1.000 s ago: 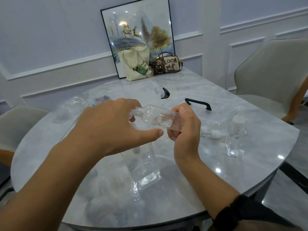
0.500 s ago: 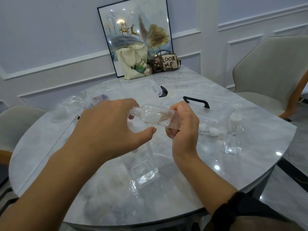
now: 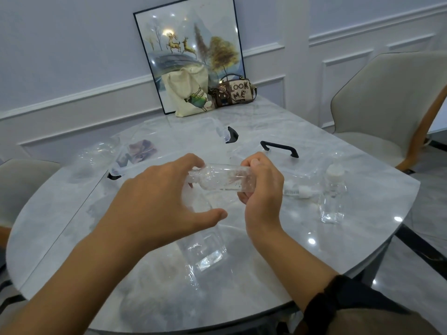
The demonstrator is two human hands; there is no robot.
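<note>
While held level above the grey marble table [image 3: 266, 122], small clear plastic bottle [image 3: 225, 181] gripped at its base by the right hand [image 3: 263, 189], neck hooked by curled fingers of the left hand [image 3: 157, 201], thumb outstretched.

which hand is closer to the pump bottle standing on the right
Right. The right hand grips the base of the held bottle, just left of the pump bottle; the left hand is farther left, at its neck.
</note>
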